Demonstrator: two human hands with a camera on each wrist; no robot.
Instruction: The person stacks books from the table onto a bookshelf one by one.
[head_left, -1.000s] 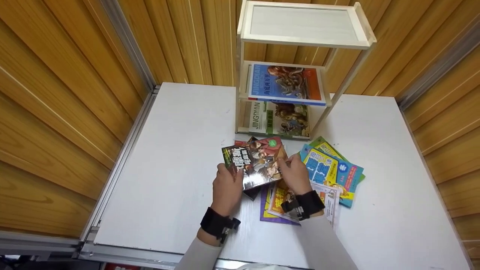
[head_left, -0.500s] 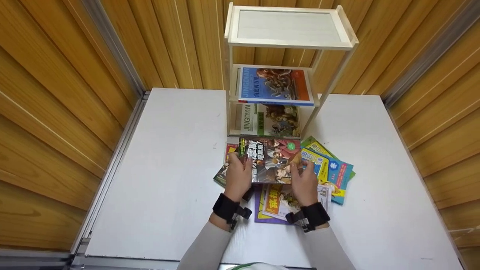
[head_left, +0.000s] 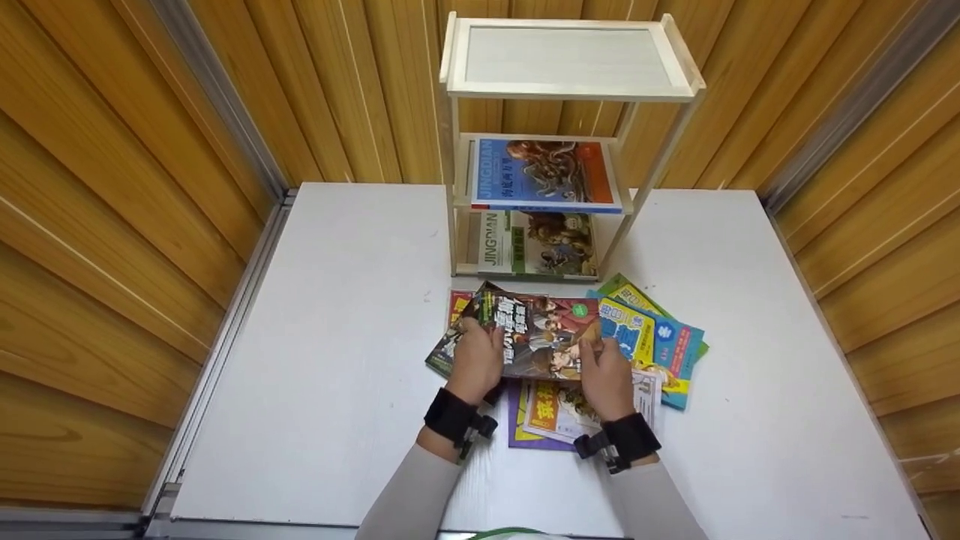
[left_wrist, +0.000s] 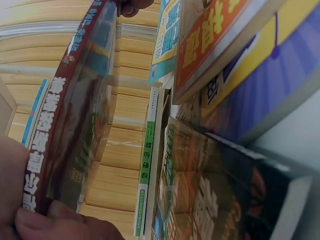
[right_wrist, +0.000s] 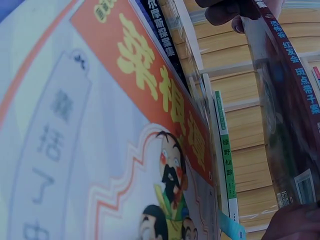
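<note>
In the head view, my left hand (head_left: pixel 480 360) and right hand (head_left: pixel 609 379) hold a dark comic-style book (head_left: pixel 551 330) between them, one at each short side. It is raised above the pile; its maroon spine (left_wrist: pixel 55 110) shows in the left wrist view, with the left thumb and fingers pinching one end. Beneath it a dark-covered book (head_left: pixel 444 351) sticks out on the left, with a red corner of another book (head_left: pixel 459 301) behind. Below lie a white and orange book (head_left: pixel 546 409) and a purple-edged book (head_left: pixel 521 435).
Blue (head_left: pixel 679 352) and green (head_left: pixel 701 349) books overlap at the right. Behind, a pale wooden rack (head_left: pixel 570 91) holds a blue book (head_left: pixel 544 172) on its middle shelf and a green and white book (head_left: pixel 540 244) at the bottom. Wood-panelled walls enclose the white table (head_left: pixel 337 337).
The held book has turned from a slant to nearly level and shifted right over the pile, then dropped slightly toward me. Both hands have kept hold of it. The head view has shifted a little.
</note>
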